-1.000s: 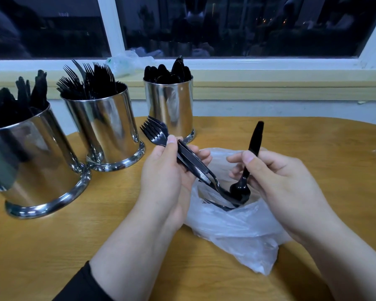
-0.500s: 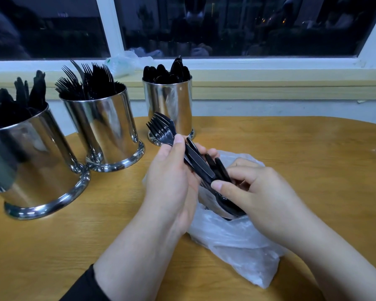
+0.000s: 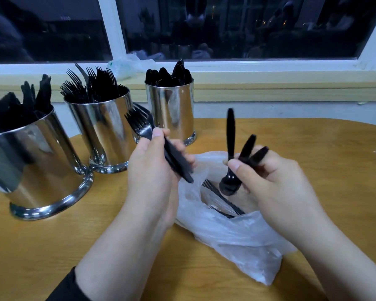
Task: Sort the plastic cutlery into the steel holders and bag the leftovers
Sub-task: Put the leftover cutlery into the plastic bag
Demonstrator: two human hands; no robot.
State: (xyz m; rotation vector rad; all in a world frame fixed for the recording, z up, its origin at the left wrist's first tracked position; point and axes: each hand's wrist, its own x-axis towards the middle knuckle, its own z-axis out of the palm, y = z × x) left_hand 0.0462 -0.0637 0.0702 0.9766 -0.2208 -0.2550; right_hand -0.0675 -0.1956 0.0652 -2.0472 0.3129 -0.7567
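Black plastic fills both hands. The left hand [image 3: 152, 177] grips a bundle of forks [image 3: 149, 135], tines up and away toward the holders, handles running down through the palm toward the bag [image 3: 230, 229]. The right hand [image 3: 276, 187] pinches a fan of spoons [image 3: 231, 170] (three handles show, though only one bowl can be made out), bowls down just over the bag's mouth, handles pointing up and slightly right.

What the next move seems to turn on: the spoon holder [image 3: 172, 109] stands straight beyond the left hand and up-left of the right, while the fork holder [image 3: 100, 127] sits further left, nearest the left hand. So the forks have the short trip; the spoons would have to cross behind or over the left hand, and turn end for end if the bowls are to go up like those already in the holder.

A third holder [image 3: 37, 166] at far left is cut off by the frame edge, and its contents read only as dark shapes. More cutlery [image 3: 220, 199] lies inside the bag, partly veiled by the film; its count is unclear.
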